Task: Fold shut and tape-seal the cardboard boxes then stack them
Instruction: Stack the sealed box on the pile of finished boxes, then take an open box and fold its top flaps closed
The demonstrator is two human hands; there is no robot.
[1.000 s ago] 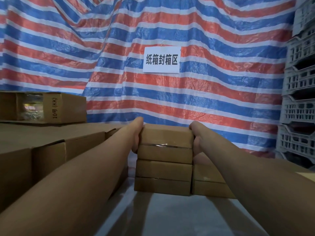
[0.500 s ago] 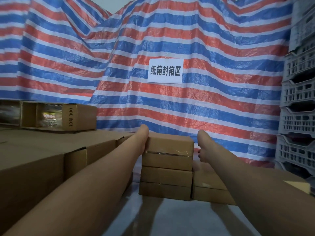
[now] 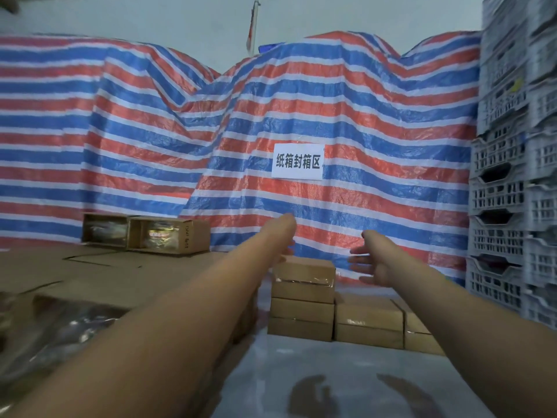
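Note:
A taped brown box (image 3: pixel 303 279) sits on top of another sealed box (image 3: pixel 301 318), a two-high stack at the back of the table. To its right lie two more sealed boxes (image 3: pixel 369 322) in a low row. My left hand (image 3: pixel 284 233) hovers just above and left of the top box, fingers mostly hidden behind the wrist, and holds nothing. My right hand (image 3: pixel 369 260) floats to the right of the top box with fingers spread, clear of it.
Two open boxes (image 3: pixel 168 235) with shiny contents stand on large flat cartons (image 3: pixel 90 273) at the left. Stacked grey plastic crates (image 3: pixel 512 191) rise on the right. A striped tarp with a white sign (image 3: pixel 298 161) hangs behind. The glossy table surface (image 3: pixel 346 387) lies in front.
Both hands have let go of the top box and pulled up and apart from it. The view has tilted upward and back.

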